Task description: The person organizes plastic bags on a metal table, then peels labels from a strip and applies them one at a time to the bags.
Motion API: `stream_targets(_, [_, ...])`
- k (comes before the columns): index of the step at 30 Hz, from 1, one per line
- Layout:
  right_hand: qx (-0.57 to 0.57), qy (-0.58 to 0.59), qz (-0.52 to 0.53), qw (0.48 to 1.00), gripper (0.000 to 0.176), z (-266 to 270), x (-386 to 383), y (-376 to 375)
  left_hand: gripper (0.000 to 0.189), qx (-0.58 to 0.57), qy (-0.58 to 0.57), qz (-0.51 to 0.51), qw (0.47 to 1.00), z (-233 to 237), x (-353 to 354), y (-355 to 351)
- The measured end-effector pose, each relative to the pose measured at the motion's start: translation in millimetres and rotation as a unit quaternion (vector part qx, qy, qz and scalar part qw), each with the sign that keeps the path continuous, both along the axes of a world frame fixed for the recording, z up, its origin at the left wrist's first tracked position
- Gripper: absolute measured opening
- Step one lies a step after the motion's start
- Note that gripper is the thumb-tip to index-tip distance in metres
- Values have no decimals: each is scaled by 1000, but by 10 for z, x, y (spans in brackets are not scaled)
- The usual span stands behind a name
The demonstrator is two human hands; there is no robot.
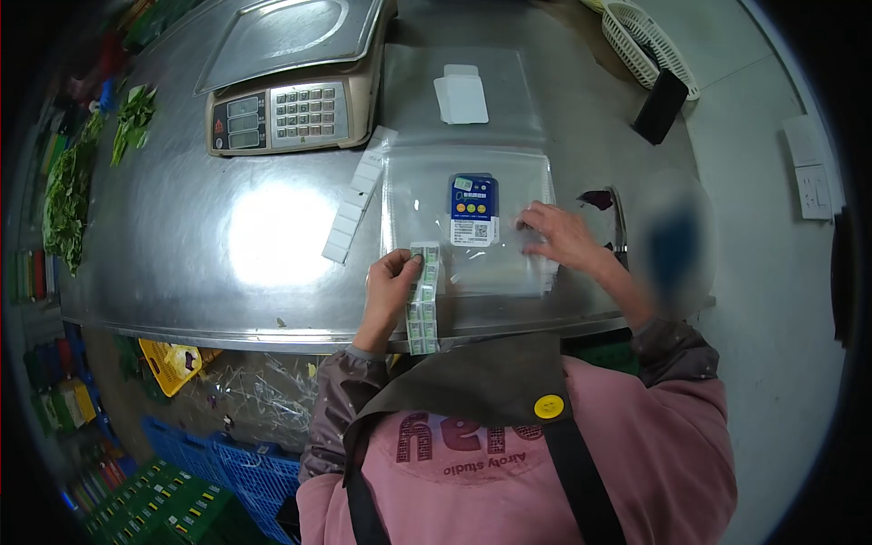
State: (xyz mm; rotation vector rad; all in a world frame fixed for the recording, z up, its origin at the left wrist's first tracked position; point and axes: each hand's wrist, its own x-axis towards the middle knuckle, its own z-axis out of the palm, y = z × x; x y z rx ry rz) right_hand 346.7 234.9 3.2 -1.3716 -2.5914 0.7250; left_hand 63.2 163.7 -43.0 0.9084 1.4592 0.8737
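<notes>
My left hand (391,286) pinches the upper part of a strip of small green stickers (423,313), which hangs down over the front edge of the metal table. A stack of clear plastic bags (418,191) lies in front of me. On the bags rests a blue and white label card (474,209) with a small green sticker near its top. My right hand (549,233), fingers apart, touches the right side of the bags beside the card. Left of the bags lies a white strip of blank labels (352,211), set at a slant.
A weighing scale (282,113) stands at the back left of the metal table (182,245). White cards (463,96) lie behind the bags. At the right are a black phone-like object (660,106), a white basket (631,41) and a dark leaf (596,198). Leafy greens (68,204) lie far left.
</notes>
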Motion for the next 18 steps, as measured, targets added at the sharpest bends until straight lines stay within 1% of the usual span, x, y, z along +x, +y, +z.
stream_targets(1, [1, 1, -2, 1000, 31, -60, 37, 18, 15, -9, -57, 18, 998, 36, -17, -1])
stream_targets(2, [-49, 16, -25, 998, 26, -143, 73, 72, 16, -19, -114, 38, 993, 83, -43, -4])
stream_targets(3, [-100, 32, -46, 993, 22, -212, 100, 130, 16, -19, -112, 38, 993, 144, -77, -5])
stream_targets(4, [-100, 34, -45, 993, 22, -262, 119, 170, 19, -21, -177, 80, 981, 232, -120, -8])
stream_targets(5, [-104, 96, -38, 989, 20, -303, 136, 212, 24, -23, -241, 122, 963, 362, -155, -7])
stream_targets(6, [-108, 157, -32, 981, 20, -324, 139, 274, 37, -31, -252, 143, 957, 553, -182, -6])
stream_targets(7, [-108, 158, -28, 981, 20, -295, 130, 371, 45, 14, -269, 131, 954, 691, -223, -29])
stream_targets(8, [-174, 195, -102, 960, 23, -217, 128, 495, 48, 38, -273, 141, 951, 741, -270, -50])
stream_targets(9, [-239, 230, -177, 927, 26, -118, 124, 623, 52, 62, -277, 151, 947, 787, -303, -63])
stream_targets(10, [-251, 236, -245, 906, 29, 39, 102, 753, 55, 78, -262, 139, 952, 884, -305, -60])
stream_targets(11, [-260, 240, -314, 881, 32, 167, 84, 892, 55, 78, -262, 140, 952, 880, -297, -60])
stream_targets(13, [-190, 257, -402, 858, 33, 202, 130, 1211, 54, 88, -255, 126, 955, 869, -272, -43])
stream_targets(14, [-189, 258, -401, 859, 33, 201, 128, 1301, 52, 67, -231, 110, 964, 872, -260, -35])
stream_targets(15, [-60, 308, -423, 850, 31, 199, 114, 1380, 46, 55, -221, 102, 968, 868, -249, -33])
stream_targets(16, [70, 353, -435, 826, 30, 203, 88, 1430, 43, 57, -203, 98, 973, 836, -235, -23])
stream_targets(17, [68, 354, -429, 828, 30, 313, -28, 1364, 40, 58, -185, 97, 976, 807, -217, -7])
stream_targets(18, [50, 357, -377, 853, 29, 430, -179, 1202, 40, 58, -184, 103, 976, 812, -189, 7])
